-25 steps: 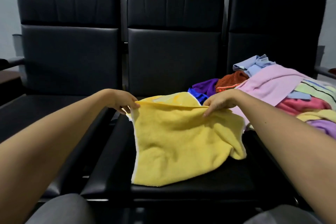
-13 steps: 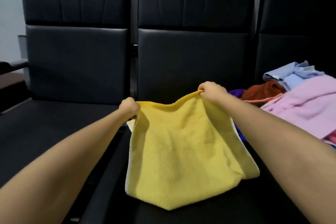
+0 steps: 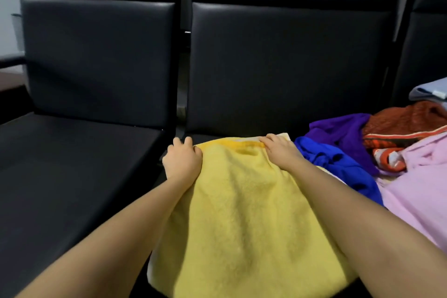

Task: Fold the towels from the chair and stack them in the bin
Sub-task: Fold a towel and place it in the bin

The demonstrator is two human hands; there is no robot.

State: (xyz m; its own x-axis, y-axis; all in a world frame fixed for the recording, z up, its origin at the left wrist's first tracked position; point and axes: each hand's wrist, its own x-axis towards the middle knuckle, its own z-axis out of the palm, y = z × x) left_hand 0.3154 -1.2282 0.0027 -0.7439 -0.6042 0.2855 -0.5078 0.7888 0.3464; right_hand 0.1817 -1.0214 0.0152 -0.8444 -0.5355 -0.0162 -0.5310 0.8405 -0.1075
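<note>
A yellow towel [image 3: 244, 220] lies spread over the middle black chair seat [image 3: 210, 136], folded over itself. My left hand [image 3: 182, 159] grips its far left corner, fingers curled over the edge. My right hand [image 3: 280, 149] holds the far right corner of the same towel, fingers on the top hem. Both forearms reach over the towel. A heap of unfolded towels lies on the right: blue [image 3: 338, 167], purple [image 3: 343, 130], orange-red [image 3: 406, 123] and pink [image 3: 423, 191]. No bin is in view.
Three black padded chairs stand side by side; the left seat [image 3: 60, 164] is bare. A light blue cloth [image 3: 428, 91] sits at the far right edge. A dark armrest [image 3: 12, 60] shows at the far left.
The towel's top edge, held up in the air before, has been carried forward and laid down on the seat. The view has moved closer and left.
</note>
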